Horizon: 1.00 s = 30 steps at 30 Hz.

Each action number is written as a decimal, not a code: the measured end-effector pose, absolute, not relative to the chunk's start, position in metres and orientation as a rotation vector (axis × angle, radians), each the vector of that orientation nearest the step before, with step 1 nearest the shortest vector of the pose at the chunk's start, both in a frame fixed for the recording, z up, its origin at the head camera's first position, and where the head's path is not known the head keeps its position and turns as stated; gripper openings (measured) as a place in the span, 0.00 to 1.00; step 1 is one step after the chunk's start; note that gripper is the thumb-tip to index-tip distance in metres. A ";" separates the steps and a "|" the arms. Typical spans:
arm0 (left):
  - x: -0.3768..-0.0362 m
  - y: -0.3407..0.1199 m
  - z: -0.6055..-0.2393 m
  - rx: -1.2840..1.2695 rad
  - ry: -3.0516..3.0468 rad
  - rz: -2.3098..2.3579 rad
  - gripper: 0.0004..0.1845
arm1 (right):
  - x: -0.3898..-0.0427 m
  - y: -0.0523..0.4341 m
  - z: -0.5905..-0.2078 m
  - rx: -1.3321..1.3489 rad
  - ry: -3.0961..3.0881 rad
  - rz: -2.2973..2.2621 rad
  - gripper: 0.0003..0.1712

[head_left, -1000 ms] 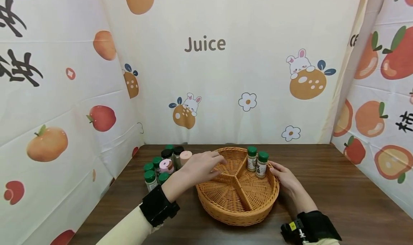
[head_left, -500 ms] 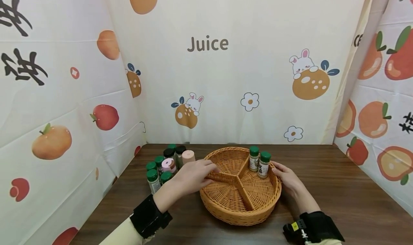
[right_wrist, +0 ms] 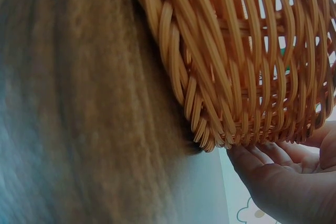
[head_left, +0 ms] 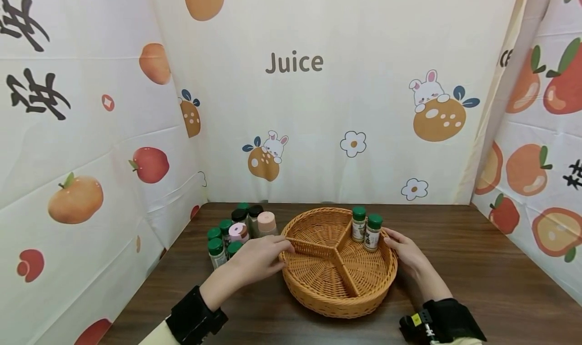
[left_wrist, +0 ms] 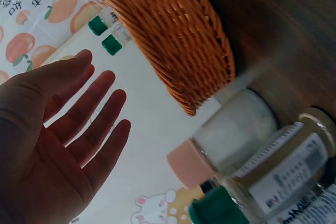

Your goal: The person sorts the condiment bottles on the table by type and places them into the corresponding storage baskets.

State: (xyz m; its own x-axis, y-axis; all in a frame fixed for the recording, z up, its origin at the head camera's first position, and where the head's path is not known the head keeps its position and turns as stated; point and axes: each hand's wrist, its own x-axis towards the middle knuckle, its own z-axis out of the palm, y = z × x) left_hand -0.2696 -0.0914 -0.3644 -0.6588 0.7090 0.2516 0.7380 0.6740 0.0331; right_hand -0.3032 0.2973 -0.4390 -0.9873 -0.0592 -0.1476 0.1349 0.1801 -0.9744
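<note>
A round wicker basket point(head_left: 318, 297) with three compartments stands on the dark wooden table. Two green-capped spice jars point(head_left: 366, 229) stand upright in its back right compartment. My left hand point(head_left: 259, 256) lies flat and open at the basket's left rim, fingertips point(head_left: 287, 244) touching it. In the left wrist view the left hand's fingers point(left_wrist: 97, 124) are straight and hold nothing, with the basket point(left_wrist: 173, 40) beyond them. My right hand point(head_left: 402, 251) holds the right rim, thumb on top. The right wrist view shows its fingers point(right_wrist: 273, 163) against the woven wall point(right_wrist: 236, 61).
A cluster of several spice jars point(head_left: 232, 231) stands left of the basket, close to my left hand; most have green caps, one pink-capped jar point(left_wrist: 220, 142) and a black-capped jar among them. Printed cloth walls close off the back and both sides.
My left hand has drawn back from over the basket's centre divider to its left rim. The right hand has kept its place on the right rim.
</note>
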 end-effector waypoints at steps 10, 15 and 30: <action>-0.265 -0.115 -0.369 -1.135 -2.701 -0.254 0.12 | -0.304 0.298 -0.438 0.078 2.310 -1.895 0.32; -0.263 -0.125 -0.365 -1.070 -2.716 -0.283 0.12 | -0.304 0.299 -0.439 0.075 2.313 -1.890 0.32; -0.262 -0.168 -0.361 -0.811 -2.743 -0.231 0.15 | -0.304 0.301 -0.440 0.059 2.328 -1.875 0.32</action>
State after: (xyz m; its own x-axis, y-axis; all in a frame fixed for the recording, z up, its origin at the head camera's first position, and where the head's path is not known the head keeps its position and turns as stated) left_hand -0.2616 -0.1681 -0.3607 -0.8065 0.5087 0.3012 0.5518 0.8306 0.0749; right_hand -0.3044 0.3009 -0.4405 -0.9876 -0.0644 -0.1430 0.1260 0.2172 -0.9680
